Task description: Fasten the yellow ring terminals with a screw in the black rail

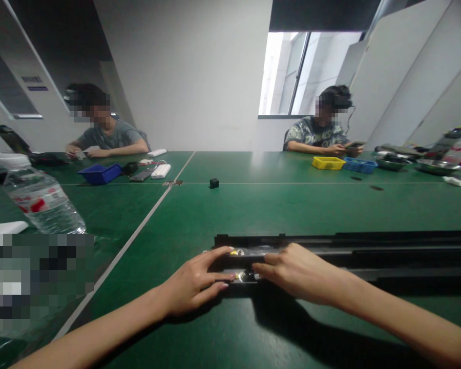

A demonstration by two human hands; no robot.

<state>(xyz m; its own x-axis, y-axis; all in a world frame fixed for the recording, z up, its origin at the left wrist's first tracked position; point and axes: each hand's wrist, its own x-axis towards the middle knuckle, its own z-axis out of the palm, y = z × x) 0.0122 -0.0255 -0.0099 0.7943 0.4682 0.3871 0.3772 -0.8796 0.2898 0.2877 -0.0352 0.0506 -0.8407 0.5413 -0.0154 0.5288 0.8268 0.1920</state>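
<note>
Long black rails (392,252) lie side by side on the green table, running off to the right. My left hand (192,279) rests at their left end with its fingers spread, the tips beside small brass-coloured and shiny parts (236,252) in the channels. My right hand (295,269) reaches over the rails from the right. Its fingers are bent together inside the channel, near a piece of clear plastic (258,250). What lies between those fingertips is hidden or too small to name.
A water bottle (42,197) stands tilted at the left. Farther back are a small black cube (214,183), a blue tray (100,174), white power banks (161,171), a yellow tray (328,163) and metal bowls (438,167). Two people sit across the table.
</note>
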